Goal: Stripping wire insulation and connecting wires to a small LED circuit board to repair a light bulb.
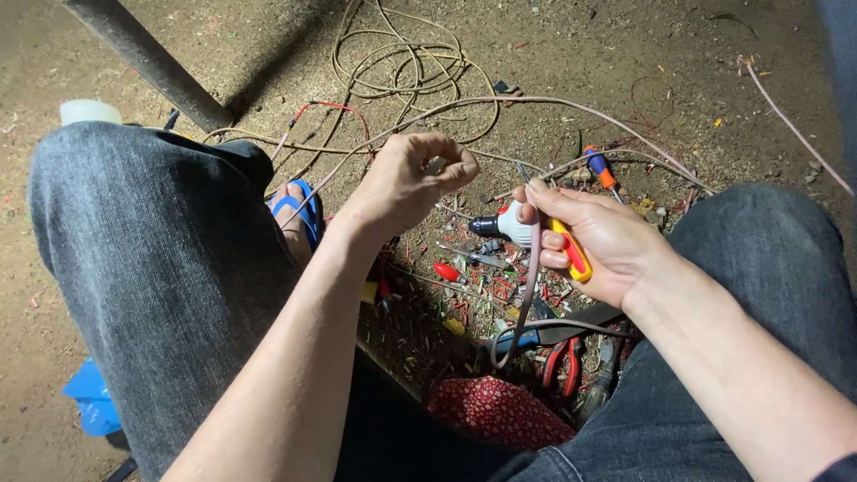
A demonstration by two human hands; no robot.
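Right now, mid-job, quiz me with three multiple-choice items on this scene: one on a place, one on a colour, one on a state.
1. Where does the screwdriver lie?
A. on the ground past the right hand
B. on a knee
C. in the left hand

2. What colour is the sandal?
A. red
B. blue
C. white

3. The right hand is:
A. open, empty
B. flat on the ground
C. closed on a yellow-handled tool and a cable

A: it rests among the wires. B: blue straps show. C: fingers wrap both.
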